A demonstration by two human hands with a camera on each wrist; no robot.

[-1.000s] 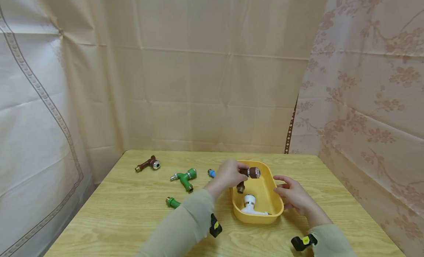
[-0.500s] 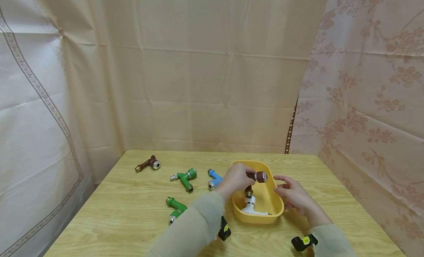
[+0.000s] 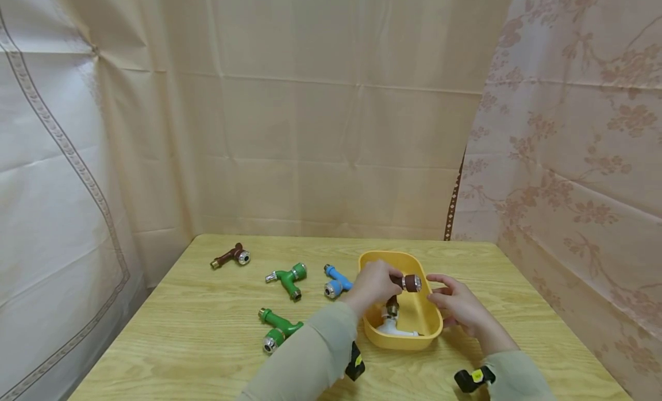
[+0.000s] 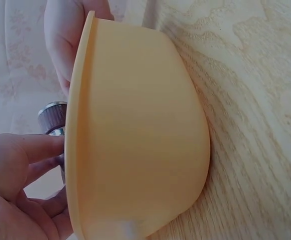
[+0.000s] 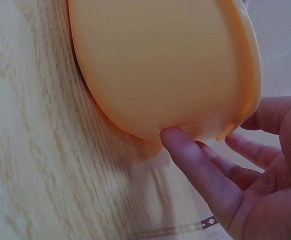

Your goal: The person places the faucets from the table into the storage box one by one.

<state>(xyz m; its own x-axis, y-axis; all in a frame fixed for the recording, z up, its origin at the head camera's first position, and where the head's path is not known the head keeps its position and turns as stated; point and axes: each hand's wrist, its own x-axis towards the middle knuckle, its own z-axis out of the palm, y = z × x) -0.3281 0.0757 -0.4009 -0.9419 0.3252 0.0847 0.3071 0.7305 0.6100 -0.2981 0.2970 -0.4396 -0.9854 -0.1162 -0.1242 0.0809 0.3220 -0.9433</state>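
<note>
My left hand pinches a brown tap with a silver-ringed knob, held within the yellow tub. Below it, a white tap lies in the near end of the tub, partly covered by the brown one. In the left wrist view, the tub's wall hides the lower part of the brown tap, while its knob shows above the rim. At the tub's right side, my right hand has its fingers spread, with fingertips touching the outer wall, as the right wrist view shows.
Left of the tub lie a blue tap, a green tap and a nearer green tap. Another brown tap rests toward the back left of the wooden table. Curtains hang behind and at both sides.
My left hand has carried the brown tap rightward, nearer and lower into the tub, over the white tap. The blue and near green taps have come into fuller view. The right hand stays put.
</note>
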